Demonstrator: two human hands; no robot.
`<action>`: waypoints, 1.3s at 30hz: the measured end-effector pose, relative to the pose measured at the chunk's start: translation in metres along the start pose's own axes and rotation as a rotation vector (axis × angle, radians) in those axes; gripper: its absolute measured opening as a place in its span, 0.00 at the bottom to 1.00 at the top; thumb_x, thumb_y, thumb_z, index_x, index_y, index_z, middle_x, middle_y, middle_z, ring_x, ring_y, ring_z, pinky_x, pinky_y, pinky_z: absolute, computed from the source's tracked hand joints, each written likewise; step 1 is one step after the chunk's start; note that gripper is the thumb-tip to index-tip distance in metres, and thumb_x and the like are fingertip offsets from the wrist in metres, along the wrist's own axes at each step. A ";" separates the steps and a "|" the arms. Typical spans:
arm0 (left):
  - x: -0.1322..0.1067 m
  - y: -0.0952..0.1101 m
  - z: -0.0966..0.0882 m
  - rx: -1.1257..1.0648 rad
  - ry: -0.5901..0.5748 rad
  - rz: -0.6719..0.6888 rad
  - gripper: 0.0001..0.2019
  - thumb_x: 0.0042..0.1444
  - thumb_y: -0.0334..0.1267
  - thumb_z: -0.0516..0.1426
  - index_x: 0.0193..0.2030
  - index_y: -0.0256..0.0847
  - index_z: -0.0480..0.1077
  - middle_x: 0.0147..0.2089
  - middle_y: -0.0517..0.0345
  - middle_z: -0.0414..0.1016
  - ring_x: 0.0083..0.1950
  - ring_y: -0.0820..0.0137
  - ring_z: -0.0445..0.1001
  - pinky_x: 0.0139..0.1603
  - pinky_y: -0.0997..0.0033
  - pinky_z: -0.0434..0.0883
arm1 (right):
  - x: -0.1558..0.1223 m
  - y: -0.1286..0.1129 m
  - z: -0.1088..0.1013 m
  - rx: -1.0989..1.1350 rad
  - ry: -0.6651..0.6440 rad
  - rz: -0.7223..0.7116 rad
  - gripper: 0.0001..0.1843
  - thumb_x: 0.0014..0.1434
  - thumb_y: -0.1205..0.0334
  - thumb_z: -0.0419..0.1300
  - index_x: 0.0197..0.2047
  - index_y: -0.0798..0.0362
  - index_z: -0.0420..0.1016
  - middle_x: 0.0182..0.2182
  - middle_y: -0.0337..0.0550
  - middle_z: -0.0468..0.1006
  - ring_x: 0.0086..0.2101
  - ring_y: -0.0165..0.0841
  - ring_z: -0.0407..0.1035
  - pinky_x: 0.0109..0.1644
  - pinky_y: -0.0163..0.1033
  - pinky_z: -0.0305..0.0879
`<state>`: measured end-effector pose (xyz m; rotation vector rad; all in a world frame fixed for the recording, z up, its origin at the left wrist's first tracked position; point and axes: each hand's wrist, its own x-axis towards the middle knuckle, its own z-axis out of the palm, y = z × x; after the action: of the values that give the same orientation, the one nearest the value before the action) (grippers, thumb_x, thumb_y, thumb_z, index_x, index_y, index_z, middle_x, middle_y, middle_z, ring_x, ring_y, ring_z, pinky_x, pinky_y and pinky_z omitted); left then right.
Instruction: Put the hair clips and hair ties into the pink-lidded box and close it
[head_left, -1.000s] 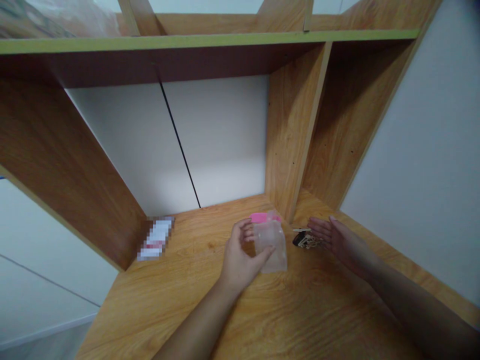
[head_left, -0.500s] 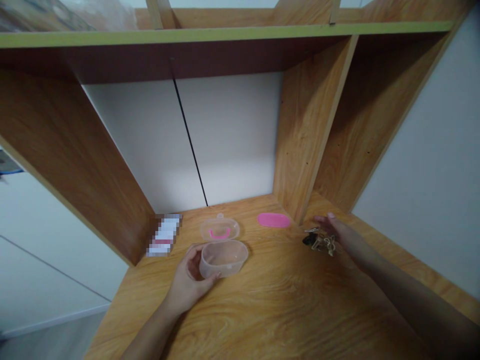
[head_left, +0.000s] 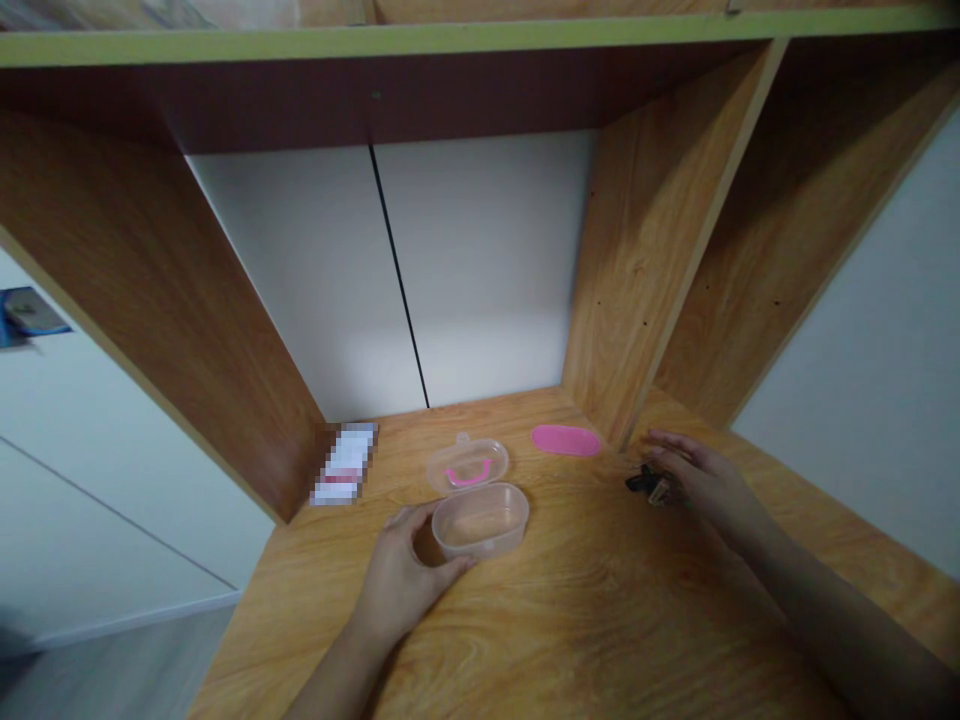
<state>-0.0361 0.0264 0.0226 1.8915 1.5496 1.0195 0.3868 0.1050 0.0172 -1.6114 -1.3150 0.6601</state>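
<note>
Two bare hands are at work on a wood-grain bench [head_left: 525,640], set well apart from each other. The left hand [head_left: 401,575], at the lower centre of the frame, is clamped on the left end of a clear, oval, open-topped plastic container [head_left: 487,548]. The thumb lies along its near wall and the fingers curl round behind. The container stands upright on the bench, just below the centre of the frame.

Directly beyond it lies a clear oval plastic lid [head_left: 441,472] with a curved pink handle [head_left: 480,478]; whether lid and container are joined cannot be determined. A flat, oval, bright pink plastic piece [head_left: 565,440] lies on the bench to the upper right of the lid, near the foot of an upright wooden divider [head_left: 637,260].

The right hand [head_left: 697,478], right of centre, is at a small cluster of black and metallic items [head_left: 646,484]. Its fingers partly hide the cluster, and it cannot be told whether they grip any of it.

A white rectangular item with a red band [head_left: 346,462], blurred by pixelation, lies left of centre against a brown wooden side panel [head_left: 172,290]. White back panels [head_left: 480,270] with a dark seam fill the middle background.
</note>
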 end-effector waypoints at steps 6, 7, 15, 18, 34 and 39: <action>0.002 -0.002 0.004 0.006 0.013 0.018 0.29 0.46 0.39 0.69 0.57 0.45 0.72 0.55 0.51 0.79 0.55 0.56 0.77 0.59 0.53 0.72 | 0.002 -0.004 -0.015 -0.165 0.001 -0.021 0.20 0.59 0.48 0.60 0.48 0.51 0.77 0.39 0.49 0.85 0.36 0.43 0.80 0.38 0.44 0.76; 0.002 -0.003 0.006 -0.002 0.015 0.020 0.29 0.46 0.39 0.69 0.57 0.45 0.72 0.55 0.51 0.79 0.56 0.56 0.77 0.59 0.53 0.72 | 0.004 -0.004 -0.020 -0.269 -0.021 -0.032 0.19 0.58 0.47 0.60 0.45 0.50 0.79 0.37 0.48 0.85 0.35 0.43 0.80 0.38 0.45 0.76; 0.001 -0.008 0.008 -0.058 0.035 0.041 0.28 0.46 0.40 0.69 0.56 0.45 0.72 0.55 0.50 0.79 0.55 0.54 0.78 0.59 0.49 0.72 | 0.012 0.011 -0.044 -0.592 -0.384 -0.489 0.17 0.61 0.50 0.56 0.43 0.46 0.85 0.47 0.47 0.83 0.50 0.51 0.73 0.58 0.58 0.68; 0.001 -0.010 0.009 -0.060 0.039 0.038 0.27 0.46 0.41 0.69 0.55 0.45 0.73 0.54 0.49 0.79 0.54 0.54 0.78 0.58 0.49 0.73 | 0.008 0.018 -0.042 -0.587 -0.393 -0.473 0.17 0.61 0.49 0.57 0.44 0.44 0.85 0.48 0.47 0.82 0.50 0.52 0.73 0.58 0.59 0.68; 0.001 -0.008 0.008 -0.066 0.028 0.030 0.28 0.47 0.41 0.69 0.56 0.44 0.72 0.55 0.49 0.79 0.55 0.54 0.78 0.59 0.51 0.72 | 0.026 0.007 -0.045 -0.716 -0.231 -0.536 0.22 0.67 0.46 0.48 0.45 0.51 0.79 0.42 0.52 0.81 0.43 0.47 0.73 0.50 0.51 0.68; 0.002 -0.010 0.008 -0.074 0.028 0.037 0.27 0.48 0.42 0.69 0.56 0.45 0.72 0.55 0.50 0.79 0.55 0.55 0.78 0.59 0.51 0.72 | 0.047 0.010 -0.043 -0.768 -0.293 -0.589 0.22 0.68 0.47 0.48 0.43 0.51 0.78 0.41 0.51 0.80 0.43 0.46 0.72 0.51 0.50 0.66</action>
<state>-0.0361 0.0310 0.0106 1.8691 1.4766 1.1085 0.4411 0.1354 0.0338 -1.5811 -2.3273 -0.0002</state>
